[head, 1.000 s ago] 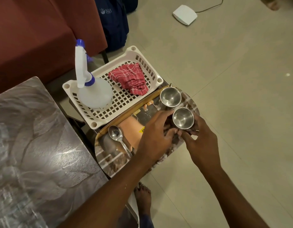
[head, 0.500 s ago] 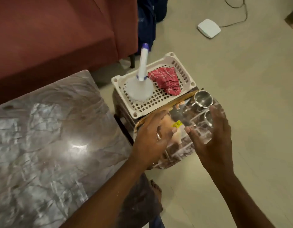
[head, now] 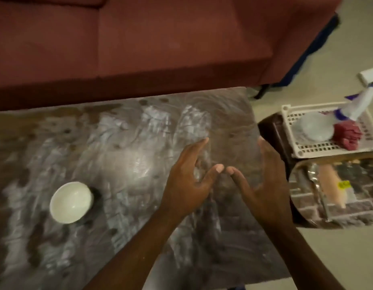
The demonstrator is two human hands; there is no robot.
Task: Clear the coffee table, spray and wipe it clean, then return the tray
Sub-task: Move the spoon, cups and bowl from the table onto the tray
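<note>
A: Hands?
B: Left hand (head: 186,184) and right hand (head: 267,185), fingers spread wide and empty, above the coffee table (head: 118,143).
A: Task items?
B: White bowl (head: 70,203) on the table's left part; tray (head: 357,210) beside its right end, next to the basket (head: 328,148) holding the spray bottle (head: 315,127) and cloth (head: 347,136).

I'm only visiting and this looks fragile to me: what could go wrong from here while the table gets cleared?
The white bowl sits alone on the glossy coffee table, well to the left of the open left hand and right hand; a hasty reach could knock or drop it. The tray seems to jut past its dark stool, so a bowl set near its rim might tip it, spoon and all.
</note>
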